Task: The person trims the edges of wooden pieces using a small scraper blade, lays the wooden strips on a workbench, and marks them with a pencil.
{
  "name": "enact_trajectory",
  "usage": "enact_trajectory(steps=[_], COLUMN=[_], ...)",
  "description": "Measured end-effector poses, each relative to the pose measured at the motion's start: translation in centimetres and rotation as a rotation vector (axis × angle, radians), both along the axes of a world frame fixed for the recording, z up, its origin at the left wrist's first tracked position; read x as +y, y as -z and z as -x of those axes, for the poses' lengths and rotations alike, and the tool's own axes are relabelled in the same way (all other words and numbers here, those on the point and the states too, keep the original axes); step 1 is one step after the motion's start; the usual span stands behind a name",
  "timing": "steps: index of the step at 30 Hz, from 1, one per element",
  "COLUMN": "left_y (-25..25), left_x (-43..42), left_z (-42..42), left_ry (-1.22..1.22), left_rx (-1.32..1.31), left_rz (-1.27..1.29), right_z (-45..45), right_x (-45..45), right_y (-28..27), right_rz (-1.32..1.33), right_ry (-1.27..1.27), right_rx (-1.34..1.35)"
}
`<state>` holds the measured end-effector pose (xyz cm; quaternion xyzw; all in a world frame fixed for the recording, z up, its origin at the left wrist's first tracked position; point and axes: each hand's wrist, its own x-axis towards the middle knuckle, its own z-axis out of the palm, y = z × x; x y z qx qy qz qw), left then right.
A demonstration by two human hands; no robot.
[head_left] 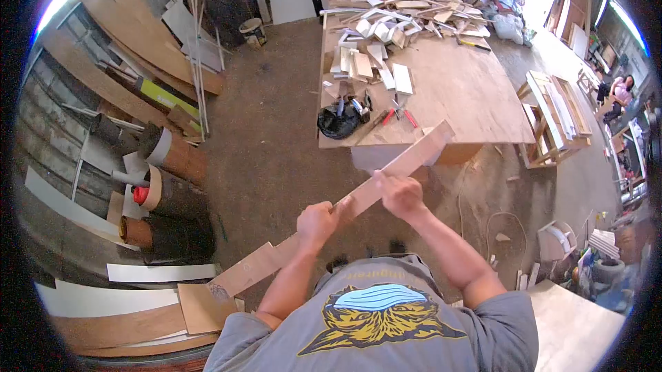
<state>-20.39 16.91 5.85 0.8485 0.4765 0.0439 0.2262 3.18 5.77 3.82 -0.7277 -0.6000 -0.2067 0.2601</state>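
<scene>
A long, narrow wooden board (414, 155) runs slantwise in front of my body, from low on the left up to the right. My left hand (318, 224) is closed around it near its middle. Farther up the board, my right hand (398, 196) grips it with fingers wrapped over the edge. Toward the lower left the board's outline has a step; I cannot tell whether this is a notch or a second piece. The board's upper end overlaps the near edge of the wooden worktable (455, 99) in the view.
Scrap wood pieces (393, 10) are heaped on the table's far part. Red-handled pliers (400, 115) and a black bag (338, 120) lie near its front edge. Panels (131, 48) and dark rolls (176, 193) line the left. A wooden frame (552, 117) and a person (618, 96) are at right.
</scene>
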Motion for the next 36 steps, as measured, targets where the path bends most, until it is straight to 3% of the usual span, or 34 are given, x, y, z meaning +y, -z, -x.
enact_trajectory(steps=[1,5,9,15,18,21,25,29,32,36], left_y=[0.1,0.4,0.3,0.5,0.2,1.3,1.6,1.4,1.4,1.3], left_x=[0.0,0.0,0.1,0.2,0.1,0.6,0.4,0.4,0.3,0.4], left_z=[0.0,0.7,0.7,1.5,1.3,1.3,1.4,1.0,1.2,0.9], left_ry=[-0.007,0.022,0.005,0.017,0.022,0.030,0.051,0.027,0.050,0.058], left_rx=[0.000,-0.039,-0.027,0.002,-0.011,-0.047,-0.014,-0.014,-0.021,-0.029], left_rz=[-0.004,-0.092,-0.061,-0.033,-0.044,-0.058,-0.043,-0.032,-0.066,-0.129], right_z=[0.7,-3.6,-1.4,-6.2,-3.1,-3.6,-7.1,-2.9,-8.1,-9.7], right_x=[-0.3,-0.4,-0.7,-0.7,-0.9,-1.4,-1.0,-1.7,-1.7,-2.2], right_y=[-0.1,-0.6,-0.1,-1.3,0.7,0.0,0.8,0.7,2.2,-0.7], right_rz=[-0.045,0.045,0.009,-0.116,-0.016,0.122,0.024,0.134,0.130,-0.080], right_ry=[-0.087,0.247,-0.089,0.230,-0.026,0.048,0.323,-0.026,0.271,0.169], right_rx=[-0.018,0.076,0.084,0.046,0.037,0.066,0.123,0.197,0.161,0.238])
